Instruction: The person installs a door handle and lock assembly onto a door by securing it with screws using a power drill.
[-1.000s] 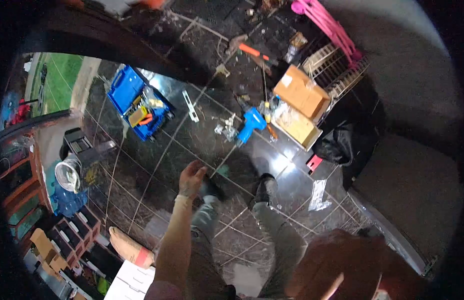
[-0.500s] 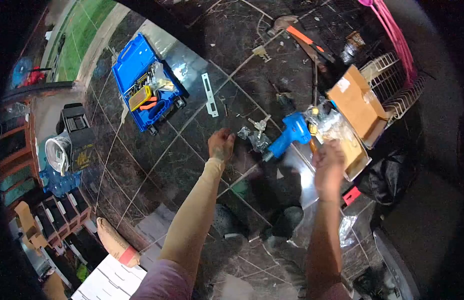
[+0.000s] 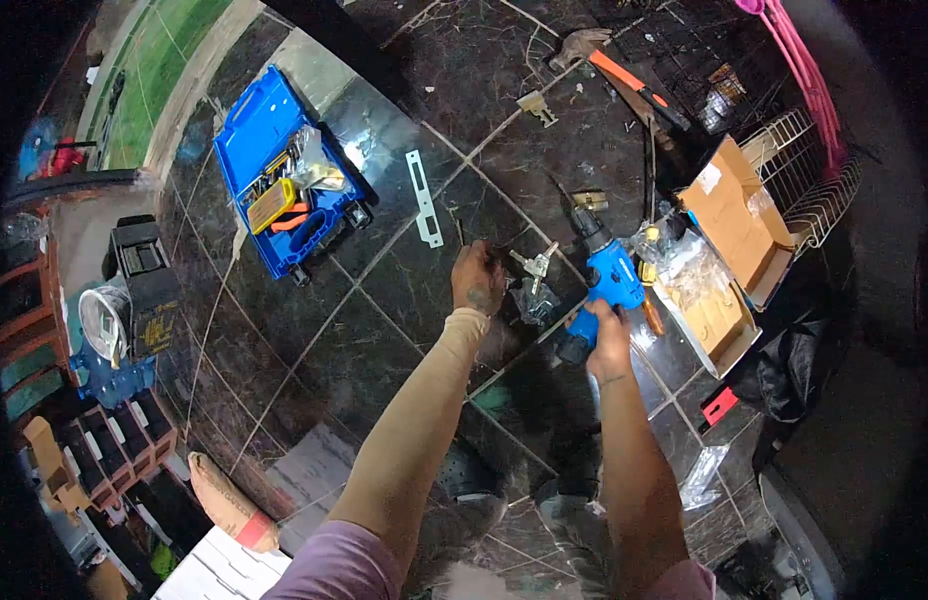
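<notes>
My right hand (image 3: pixel 609 338) is wrapped round the handle of a blue cordless drill (image 3: pixel 614 275), which has a bit in its black chuck and points up and left. My left hand (image 3: pixel 477 277) is low over the dark tiles with its fingers curled; whatever they hold is hidden. A thin dark rod (image 3: pixel 460 230) shows just beyond those fingertips. Between the hands are a bunch of keys (image 3: pixel 536 263) and a crumpled clear plastic bag (image 3: pixel 534 302). A metal strike plate (image 3: pixel 423 198) lies farther up, and a brass lock cylinder (image 3: pixel 589 200) sits beside the chuck.
An open blue tool case (image 3: pixel 269 120) with tools stands at upper left. To the right are an open cardboard box (image 3: pixel 729 345), a white wire rack (image 3: pixel 784 150) and a red piece (image 3: pixel 719 406). A hammer (image 3: pixel 624 72) lies at the top. A black box (image 3: pixel 144 285) is at left.
My right hand has moved from beside the cardboard box onto the drill handle and gripped it. The drill has turned more upright. My left hand has shifted right, its fingers meeting the thin rod.
</notes>
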Motion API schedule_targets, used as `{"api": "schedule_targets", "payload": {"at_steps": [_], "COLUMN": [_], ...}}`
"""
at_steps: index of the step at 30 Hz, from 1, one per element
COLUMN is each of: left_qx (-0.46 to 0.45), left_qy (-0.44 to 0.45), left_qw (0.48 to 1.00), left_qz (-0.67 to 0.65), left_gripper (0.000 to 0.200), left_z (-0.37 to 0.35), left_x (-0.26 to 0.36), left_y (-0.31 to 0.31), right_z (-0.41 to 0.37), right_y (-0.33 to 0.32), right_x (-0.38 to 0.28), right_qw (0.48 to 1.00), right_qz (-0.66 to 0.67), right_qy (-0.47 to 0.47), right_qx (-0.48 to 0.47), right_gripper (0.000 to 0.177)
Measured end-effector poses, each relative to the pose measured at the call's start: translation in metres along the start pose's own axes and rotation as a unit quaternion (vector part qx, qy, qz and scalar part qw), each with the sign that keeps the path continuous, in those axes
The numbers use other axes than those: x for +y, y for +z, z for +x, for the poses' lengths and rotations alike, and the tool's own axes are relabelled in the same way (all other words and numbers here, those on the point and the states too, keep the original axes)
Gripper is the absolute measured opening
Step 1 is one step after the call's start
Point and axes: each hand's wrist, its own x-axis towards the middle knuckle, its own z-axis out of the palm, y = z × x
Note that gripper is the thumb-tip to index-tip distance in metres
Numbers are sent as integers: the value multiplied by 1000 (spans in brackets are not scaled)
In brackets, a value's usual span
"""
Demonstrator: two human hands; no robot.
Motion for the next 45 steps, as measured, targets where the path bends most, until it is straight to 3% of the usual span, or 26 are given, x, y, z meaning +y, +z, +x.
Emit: {"api": "schedule_targets", "payload": {"at_steps": [3, 6, 7, 10, 13, 16, 19, 25, 28, 29, 32, 35, 41, 45], "left_qx": [-20, -28, -30, -11, 12, -55, -73, 4, -68, -69, -32, -104, -126, -121], "left_qy": [-41, 32, -23, -50, -25, -91, -96, -88, -180, -179, -238, -256, -312, -304], "left_qw": [999, 999, 999, 998, 994, 992, 990, 996, 968, 957, 929, 897, 796, 764], "left_qz": [15, 14, 11, 25, 104, 73, 71, -14, -159, -217, -281, -345, -504, -556], "left_gripper": [24, 25, 26, 29, 30, 31, 22, 14, 18, 25, 23, 19, 13, 11], "left_z": [-26, -55, -61, -62, -55, -47, -46, -56, -52, -51, -47, -45, -52, -56], "left_x": [2, -7, -4, 9, -5, -2, -20, -2, -22, -14, 26, 16, 40, 58], "left_y": [-8, -9, -6, -5, 10, 3, 5, -11, -4, -6, -19, -19, -34, -43], "right_z": [-19, -50, -51, -85, -99, -104, -109, -122, -124, -124, -123, -114, -74, -40], "right_y": [-10, -19, -29, -29, -41, -55, -63, -65, -68, -68, -65, -66, -45, -47], "right_x": [-5, -18, -10, -17, -2, 15, 24, 30, 33, 33, 35, 42, 50, 73], "right_qw": [999, 998, 997, 998, 998, 997, 996, 995, 991, 991, 990, 992, 996, 998], "right_qz": [-40, -59, -62, -51, -29, -9, 10, 60, 100, 90, 67, 50, 40, 3], "right_qy": [16, -14, -23, 21, 16, 33, 51, 54, 65, 66, 69, 64, 28, -25], "right_qx": [26, 14, 24, 39, 47, 68, 69, 63, 64, 76, 99, 96, 69, 57], "right_gripper": [27, 26, 29, 35, 46, 48, 47, 48, 40, 41, 43, 41, 43, 55]}}
